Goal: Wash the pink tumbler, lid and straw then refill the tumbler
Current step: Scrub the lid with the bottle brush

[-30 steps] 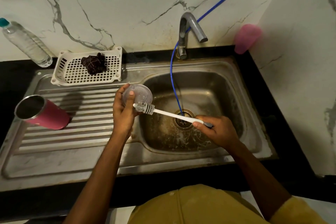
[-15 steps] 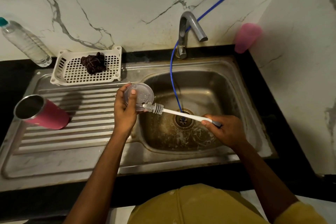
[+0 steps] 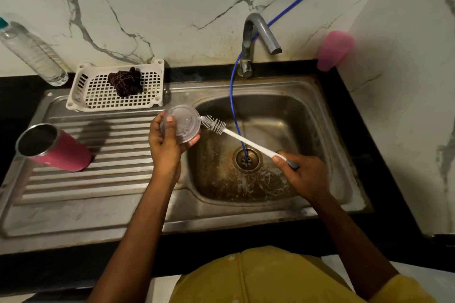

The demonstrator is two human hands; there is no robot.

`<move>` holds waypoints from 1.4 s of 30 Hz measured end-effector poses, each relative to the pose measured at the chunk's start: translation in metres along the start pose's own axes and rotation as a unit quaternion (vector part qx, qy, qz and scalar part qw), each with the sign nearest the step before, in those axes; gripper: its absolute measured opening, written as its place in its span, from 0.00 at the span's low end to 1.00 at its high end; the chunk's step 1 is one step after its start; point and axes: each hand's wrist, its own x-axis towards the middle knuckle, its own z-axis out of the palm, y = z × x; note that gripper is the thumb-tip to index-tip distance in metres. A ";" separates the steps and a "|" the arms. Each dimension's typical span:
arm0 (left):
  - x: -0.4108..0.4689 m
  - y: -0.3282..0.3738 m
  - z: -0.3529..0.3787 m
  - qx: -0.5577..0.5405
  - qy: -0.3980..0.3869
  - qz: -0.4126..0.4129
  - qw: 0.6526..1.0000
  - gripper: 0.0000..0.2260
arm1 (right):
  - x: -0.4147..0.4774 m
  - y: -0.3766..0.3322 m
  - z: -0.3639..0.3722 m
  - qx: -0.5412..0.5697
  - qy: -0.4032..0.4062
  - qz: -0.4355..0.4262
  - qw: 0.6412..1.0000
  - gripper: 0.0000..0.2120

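My left hand (image 3: 165,147) grips the clear round lid (image 3: 183,122) above the left rim of the sink basin, thumb across its face. My right hand (image 3: 304,174) holds the handle end of a white bottle brush (image 3: 242,139); its bristle head lies against the lid's right edge. The pink tumbler (image 3: 53,147) stands lidless on the ribbed draining board to the left, its steel inside showing. No straw is visible.
A steel sink (image 3: 305,115) has a drain and a blue hose (image 3: 232,103) running from beside the tap (image 3: 256,39) into it. A white basket (image 3: 98,96) with a dark cloth, a clear water bottle (image 3: 32,53) and a pink cup (image 3: 333,50) stand along the back wall.
The brush head has slid from across the lid's face to its right edge, and my right hand has pulled back to the right. The lid has turned slightly in my left hand.
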 end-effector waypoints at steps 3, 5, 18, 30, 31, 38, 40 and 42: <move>0.003 0.001 -0.001 -0.008 0.004 -0.001 1.000 0.15 | -0.002 -0.005 0.004 0.037 -0.004 -0.001 0.999 0.17; 0.002 0.002 -0.001 -0.004 -0.002 0.002 1.000 0.16 | -0.002 -0.005 0.003 0.049 -0.026 -0.014 0.998 0.16; 0.004 0.005 -0.001 -0.036 0.020 -0.040 0.998 0.11 | -0.006 -0.025 0.009 0.037 -0.044 -0.002 0.998 0.18; 0.010 0.011 -0.008 0.021 -0.011 -0.003 1.000 0.11 | 0.001 -0.039 0.008 0.045 -0.075 0.060 0.994 0.19; 0.009 0.012 -0.008 0.021 -0.016 -0.002 1.000 0.12 | 0.002 -0.040 0.007 0.047 -0.077 0.063 0.994 0.19; 0.008 0.014 -0.012 0.040 -0.047 0.009 0.998 0.09 | 0.007 -0.043 0.004 0.083 -0.117 0.092 0.985 0.16; 0.007 0.011 -0.014 0.057 -0.052 0.015 0.997 0.10 | 0.008 -0.041 0.006 0.084 -0.116 0.098 0.985 0.18; 0.006 0.006 -0.015 0.079 -0.061 0.021 0.995 0.10 | 0.010 -0.039 0.007 0.082 -0.117 0.101 0.985 0.20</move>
